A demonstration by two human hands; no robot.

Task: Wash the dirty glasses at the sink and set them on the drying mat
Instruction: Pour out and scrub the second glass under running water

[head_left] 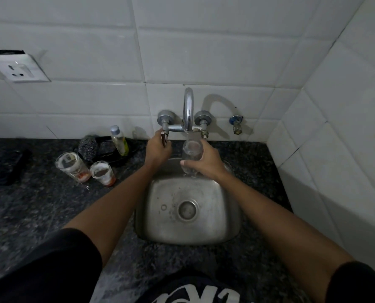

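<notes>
My right hand point(206, 161) grips a clear glass point(192, 153) upright under the spout of the chrome tap point(188, 110), above the back edge of the steel sink point(160, 215). Water runs into and off the glass. My left hand point(158, 148) is closed on the tap's left handle point(164, 135). Two dirty glasses stand on the dark counter left of the sink: a taller one point(73, 166) and a shorter one point(102, 172), both with white film and red residue at the bottom.
Behind the dirty glasses are a dark scrubber point(88, 147), a black dish point(116, 154) and a small bottle of yellowish liquid point(120, 139). A dark mat-like object point(3, 165) lies at the far left. A wall socket point(18, 68) and a spare valve point(236, 123) are on the tiles.
</notes>
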